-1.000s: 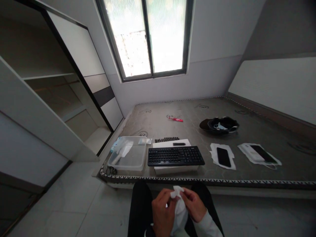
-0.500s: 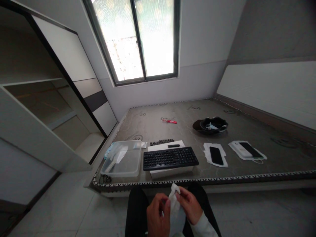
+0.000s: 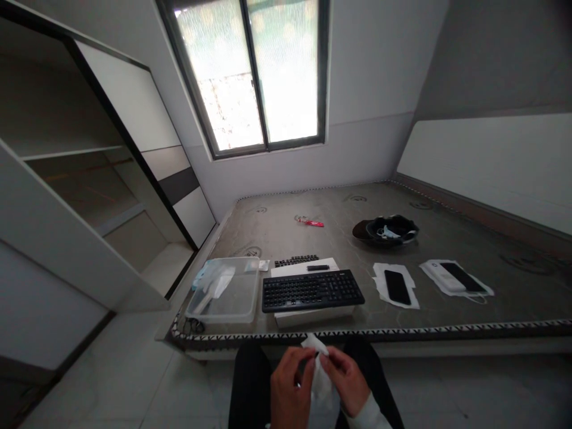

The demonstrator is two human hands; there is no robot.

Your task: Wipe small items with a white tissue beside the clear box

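Note:
Above my knees, my left hand (image 3: 291, 381) and my right hand (image 3: 349, 380) meet with pinched fingers on a white wipe (image 3: 322, 390). Its upper end sticks out over the fingertips and the rest hangs down between the hands. A tiny dark spot shows between the fingertips, too small to name. Straight ahead on the mattress, a black keyboard (image 3: 313, 291) rests on a white box (image 3: 315, 316). Behind it lie a small black stick-like item (image 3: 318, 267) and rows of small black keycaps (image 3: 295, 261).
Left of the keyboard is a clear plastic bin (image 3: 245, 301) with packets inside. To the right, a phone (image 3: 397, 287) and another phone (image 3: 458, 276) lie on white sheets. A cap (image 3: 388, 231) and a red item (image 3: 313, 223) sit farther back on the mattress (image 3: 447, 238).
Both hands have drawn closer together on the wipe, and its top end now leans left instead of standing up. The view has shifted slightly; the things on the mattress stay put.

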